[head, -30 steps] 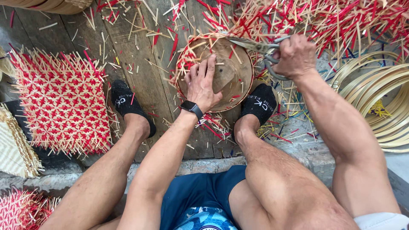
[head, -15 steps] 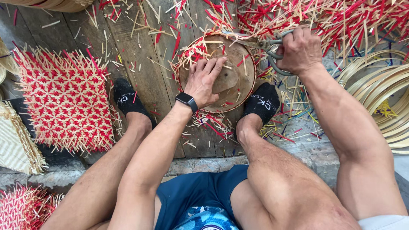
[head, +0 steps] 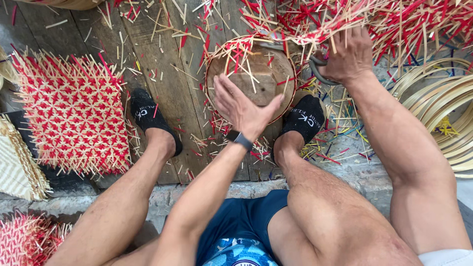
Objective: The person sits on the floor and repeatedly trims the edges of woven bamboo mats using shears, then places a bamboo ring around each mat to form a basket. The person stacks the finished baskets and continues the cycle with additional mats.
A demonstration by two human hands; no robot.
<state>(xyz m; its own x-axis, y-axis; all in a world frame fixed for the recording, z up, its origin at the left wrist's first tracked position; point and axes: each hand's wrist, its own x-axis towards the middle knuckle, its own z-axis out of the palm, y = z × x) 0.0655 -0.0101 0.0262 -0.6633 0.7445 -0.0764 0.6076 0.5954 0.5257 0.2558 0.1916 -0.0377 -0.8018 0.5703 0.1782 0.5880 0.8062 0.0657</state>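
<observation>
The round basket [head: 256, 74] lies on the wooden boards [head: 162, 64] between the two black socks, right under the left hand's fingers. The left hand [head: 244, 106] is spread flat, fingers wide apart, pressing on the basket's near edge. The right hand [head: 347, 56] is curled tight around the loops of metal scissors [head: 318, 71]. The blades seem to point at the basket's far rim, but sticks hide them. Past the right fingers is a big heap of red and tan sticks [head: 394, 24]. Far to the left of the left fingers lies a woven red and tan mat [head: 71, 116].
</observation>
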